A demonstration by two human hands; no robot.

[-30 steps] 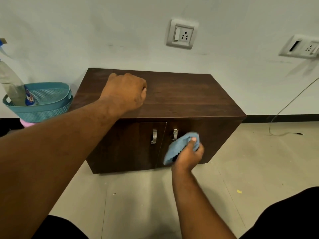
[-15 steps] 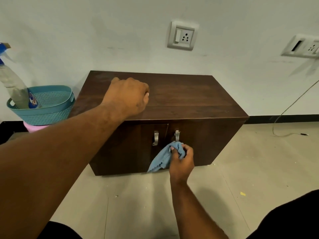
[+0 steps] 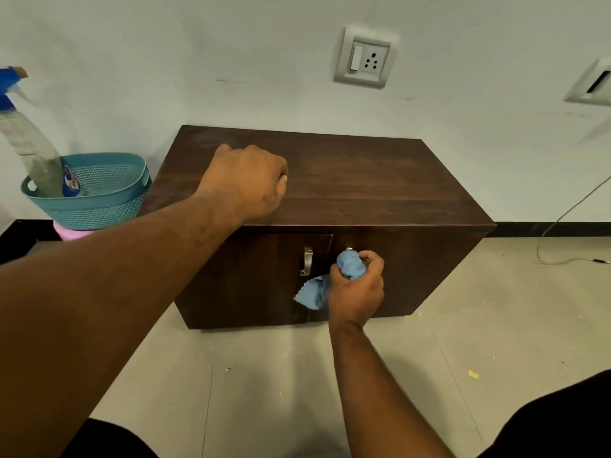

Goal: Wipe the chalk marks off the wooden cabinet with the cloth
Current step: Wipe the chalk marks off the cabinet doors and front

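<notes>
A low dark wooden cabinet stands against the white wall, with two front doors and metal handles. My left hand rests as a closed fist on the cabinet top near its front left. My right hand grips a bunched light blue cloth and presses it against the right door, over that door's handle. A loose corner of the cloth hangs to the left below my fingers. The left door's handle is uncovered. No chalk marks are visible on the wood.
A teal woven basket with a spray bottle in it sits left of the cabinet on something pink. Wall sockets are above. A thin cable trails over the tiled floor at right. My dark-clothed knees fill the bottom corners.
My right hand with the cloth moved left and down along the cabinet front, then back up onto the right door's handle. My left fist stayed on the top.
</notes>
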